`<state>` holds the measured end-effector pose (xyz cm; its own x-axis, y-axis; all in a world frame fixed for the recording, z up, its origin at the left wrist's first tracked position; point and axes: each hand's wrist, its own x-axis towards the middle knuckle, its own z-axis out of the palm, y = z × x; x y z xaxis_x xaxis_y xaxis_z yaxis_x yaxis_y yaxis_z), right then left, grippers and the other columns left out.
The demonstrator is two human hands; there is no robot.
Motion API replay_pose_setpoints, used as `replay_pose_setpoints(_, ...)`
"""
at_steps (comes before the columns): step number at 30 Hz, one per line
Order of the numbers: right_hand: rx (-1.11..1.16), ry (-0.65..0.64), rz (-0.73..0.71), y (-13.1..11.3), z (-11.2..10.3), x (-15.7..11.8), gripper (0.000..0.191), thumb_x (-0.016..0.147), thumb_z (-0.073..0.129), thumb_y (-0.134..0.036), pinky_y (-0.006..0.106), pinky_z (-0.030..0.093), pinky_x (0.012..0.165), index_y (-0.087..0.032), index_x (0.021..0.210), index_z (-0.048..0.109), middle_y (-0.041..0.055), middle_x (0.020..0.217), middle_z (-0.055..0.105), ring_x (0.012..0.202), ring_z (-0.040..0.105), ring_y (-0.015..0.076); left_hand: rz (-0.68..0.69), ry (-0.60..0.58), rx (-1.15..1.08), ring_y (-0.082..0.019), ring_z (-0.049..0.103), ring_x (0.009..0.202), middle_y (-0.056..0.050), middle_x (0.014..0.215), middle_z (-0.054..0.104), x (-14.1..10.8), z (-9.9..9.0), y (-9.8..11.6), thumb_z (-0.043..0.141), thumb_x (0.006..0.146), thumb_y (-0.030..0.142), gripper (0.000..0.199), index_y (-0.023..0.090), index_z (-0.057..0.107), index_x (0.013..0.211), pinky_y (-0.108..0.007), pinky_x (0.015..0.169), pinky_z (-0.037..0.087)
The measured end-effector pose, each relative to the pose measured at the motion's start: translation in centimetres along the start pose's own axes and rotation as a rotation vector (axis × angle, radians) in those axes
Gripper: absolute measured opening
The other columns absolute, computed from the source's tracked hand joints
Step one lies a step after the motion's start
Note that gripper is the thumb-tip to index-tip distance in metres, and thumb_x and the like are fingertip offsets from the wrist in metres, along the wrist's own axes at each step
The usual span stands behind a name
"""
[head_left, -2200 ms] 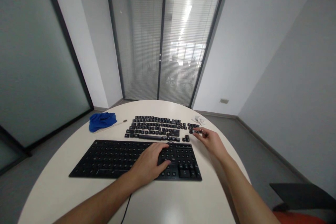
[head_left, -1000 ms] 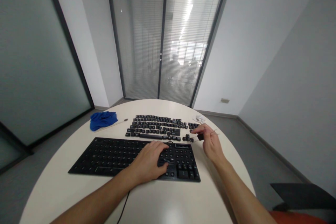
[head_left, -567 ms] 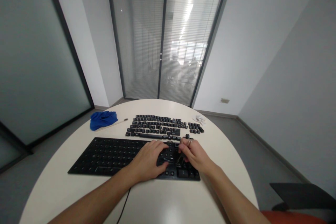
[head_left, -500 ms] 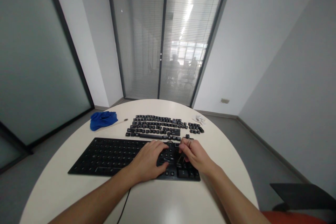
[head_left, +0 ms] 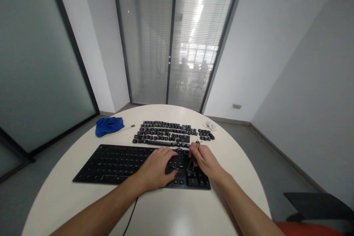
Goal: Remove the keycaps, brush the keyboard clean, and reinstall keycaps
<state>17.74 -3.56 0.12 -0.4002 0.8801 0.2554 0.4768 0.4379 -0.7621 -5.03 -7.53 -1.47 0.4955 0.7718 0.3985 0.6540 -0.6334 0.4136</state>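
Note:
A black keyboard (head_left: 118,164) lies on the table, most of its keycaps off, with several left at the number pad (head_left: 193,181). Across its right-middle part rests my left hand (head_left: 157,167), fingers spread and thumb apart, touching the keyboard. My right hand (head_left: 203,156) is closed around a wire keycap puller (head_left: 191,163), whose thin prongs point down at the number pad keys. Whether the prongs grip a key I cannot tell. Behind the keyboard, loose black keycaps (head_left: 163,132) lie in rows, with a long space bar (head_left: 159,143) in the nearest row.
At the left back lies a blue cloth (head_left: 109,126) beside a thin brush (head_left: 127,129). Crumpled white tissue (head_left: 210,125) lies at the right back. A black cable (head_left: 130,215) runs toward the table's (head_left: 171,214) near edge. A chair (head_left: 318,206) stands at the right.
My right hand has shifted slightly and tilted, and the puller's prongs show more clearly above the number pad. The left hand stays in place; the keyboard has barely moved.

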Motion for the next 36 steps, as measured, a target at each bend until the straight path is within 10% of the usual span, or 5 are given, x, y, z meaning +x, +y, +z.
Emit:
replay_pose_setpoints(21,-0.262,-0.209,-0.342,-2.3,-0.2,-0.7,0.043,0.1,0.045,-0.044,0.026,0.034,0.058,-0.021,0.065,0.053,0.0001,0.061,0.057,0.057,0.05,0.0136,0.02,-0.007,0.012,-0.028,0.057,0.111,-0.008,0.118,0.064,0.0,-0.2,0.2,0.068,0.08,0.023,0.04,0.022,0.057,0.118,-0.046,0.099,0.046)
replay_pose_setpoints(36,0.346,-0.082,0.18,1.7,0.8,0.6,0.062,0.089,0.046,-0.075,0.021,0.04,0.043,-0.018,0.066,0.057,-0.0039,0.041,0.053,0.036,0.052,0.0117,0.032,-0.018,0.04,-0.029,0.056,0.113,-0.008,0.12,0.063,-0.1,-0.2,0.2,0.071,0.082,0.028,0.04,0.022,0.058,0.119,-0.047,0.1,0.046)
